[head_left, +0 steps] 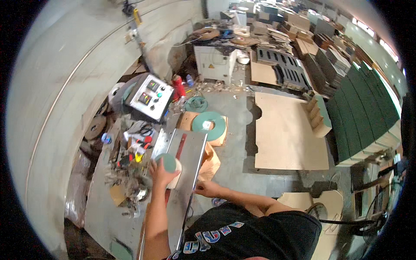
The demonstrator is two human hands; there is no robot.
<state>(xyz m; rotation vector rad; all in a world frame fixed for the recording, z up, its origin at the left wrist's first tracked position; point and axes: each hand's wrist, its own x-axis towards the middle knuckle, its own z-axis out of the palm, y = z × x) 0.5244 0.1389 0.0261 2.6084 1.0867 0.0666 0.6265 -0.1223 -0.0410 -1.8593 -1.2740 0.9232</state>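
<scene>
My left hand (164, 175) is wrapped round a block (167, 162) with a rounded green top and a pale side. The block rests on the long metal plate (190, 147) of the workbench, close to a red strip (181, 146) set into that plate. At the plate's right edge is my right hand (207, 188), its fingers curled closed. Whatever they may hold is too small or hidden to make out.
Left of the plate lie several tools (134, 151), and beyond them stands a control box (149, 97) with knobs. A green roll (209, 125) lies past the plate. To the right are a large tan board (290, 134), a scalloped pale block (318, 117) and tall green stacks (364, 112).
</scene>
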